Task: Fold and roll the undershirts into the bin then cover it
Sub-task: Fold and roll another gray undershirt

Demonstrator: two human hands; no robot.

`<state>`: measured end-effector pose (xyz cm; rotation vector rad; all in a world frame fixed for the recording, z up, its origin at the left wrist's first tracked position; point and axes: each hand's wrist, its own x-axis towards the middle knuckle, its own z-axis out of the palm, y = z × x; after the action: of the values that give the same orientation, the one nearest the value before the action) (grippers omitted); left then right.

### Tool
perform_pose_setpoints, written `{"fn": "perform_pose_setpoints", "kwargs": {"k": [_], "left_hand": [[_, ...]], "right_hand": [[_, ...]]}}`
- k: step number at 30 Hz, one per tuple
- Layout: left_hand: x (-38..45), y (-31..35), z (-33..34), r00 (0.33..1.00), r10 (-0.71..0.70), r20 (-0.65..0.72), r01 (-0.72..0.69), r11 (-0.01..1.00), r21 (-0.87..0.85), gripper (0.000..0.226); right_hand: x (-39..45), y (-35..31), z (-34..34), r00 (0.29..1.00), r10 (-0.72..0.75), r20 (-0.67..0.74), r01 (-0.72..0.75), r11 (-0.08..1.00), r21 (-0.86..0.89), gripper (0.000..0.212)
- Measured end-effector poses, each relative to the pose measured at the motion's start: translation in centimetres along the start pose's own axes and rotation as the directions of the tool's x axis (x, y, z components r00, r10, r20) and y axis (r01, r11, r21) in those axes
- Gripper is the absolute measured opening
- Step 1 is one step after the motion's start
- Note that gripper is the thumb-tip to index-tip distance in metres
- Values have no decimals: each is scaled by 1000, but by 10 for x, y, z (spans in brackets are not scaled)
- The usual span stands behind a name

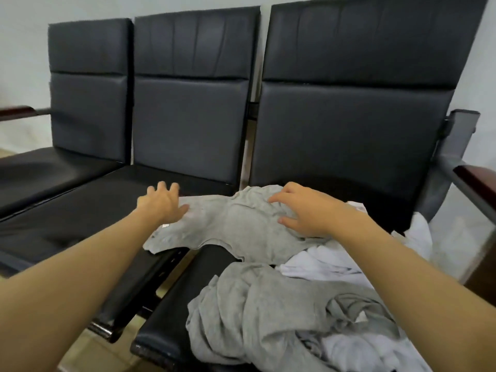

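Your left hand (161, 202) lies spread at one end of the grey undershirt (236, 226), your right hand (303, 210) presses loosely on its other end: you're flattening it across two bench (80, 208) seats. Fold next; no bin visible.

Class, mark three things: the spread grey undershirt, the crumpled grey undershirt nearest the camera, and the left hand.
spread grey undershirt (236, 226): head view, flat middle panel.
crumpled grey undershirt (249, 318): head view, bunched centre.
left hand (161, 204): head view, back of hand.
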<state>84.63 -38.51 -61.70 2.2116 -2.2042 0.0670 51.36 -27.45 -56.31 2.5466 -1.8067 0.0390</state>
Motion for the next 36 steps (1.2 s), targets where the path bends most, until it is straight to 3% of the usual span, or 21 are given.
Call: {"fn": "perform_pose_setpoints", "kwargs": {"k": [7,10,14,18,23,26,30,36], "left_hand": [[-2,-64,20,995,15,96,-5,995,-104,62],[-4,-80,22,995,65,82,-59,996,-69,60],[-6,-93,33,980,141,137,-144,990,9,39],[-6,-94,41,958,205,202,-225,971,82,46],[-4,-86,48,946,202,253,-255,947,196,67],[-3,-80,46,941,203,270,-259,947,191,73],[-3,-79,43,945,188,267,-242,952,186,64],[-6,-61,29,933,214,288,-261,955,137,64]], "right_hand": [[49,-86,24,973,-230,19,230,973,-12,50],[67,-139,34,928,-368,52,366,929,52,46],[79,-184,47,851,-516,96,508,855,102,40],[83,-192,67,826,-520,218,528,849,23,54],[84,-193,76,865,-445,231,473,877,-82,58],[82,-188,67,883,-445,145,461,882,-97,56],[83,-158,29,883,-448,-141,449,893,-26,53],[68,-112,-21,855,-308,-417,407,897,173,63]]}}
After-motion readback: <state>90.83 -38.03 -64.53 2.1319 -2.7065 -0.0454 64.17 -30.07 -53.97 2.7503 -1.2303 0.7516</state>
